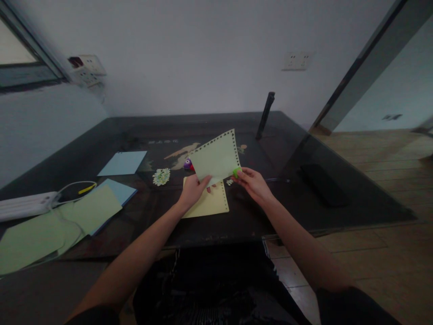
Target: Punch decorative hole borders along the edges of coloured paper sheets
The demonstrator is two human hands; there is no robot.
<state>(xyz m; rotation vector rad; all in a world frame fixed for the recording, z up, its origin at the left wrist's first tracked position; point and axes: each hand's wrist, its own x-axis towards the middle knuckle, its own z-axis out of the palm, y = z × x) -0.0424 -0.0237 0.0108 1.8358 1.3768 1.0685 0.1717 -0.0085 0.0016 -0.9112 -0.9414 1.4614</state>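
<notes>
A pale green sheet of paper (216, 158) is held up tilted above the table, with a row of small punched shapes along its top and right edges. My left hand (193, 193) pinches its lower edge, thumb in front and fingers behind. At the lower right corner, my right hand (253, 183) grips a small bright green craft punch (237, 172) set on the paper's edge. Beneath lies a yellow sheet (207, 204), also punched along its right side, partly hidden by my left hand. Small pale paper bits (229, 182) lie beside the right fingers.
A pile of pale cutouts (161, 177) and a purple punch (187, 163) lie left of the sheet. Further left are a blue sheet (123, 163), several green sheets (37, 234) and a white power strip (27, 205). A black phone-like object (323, 185) lies right; a dark upright bar (265, 115) stands behind.
</notes>
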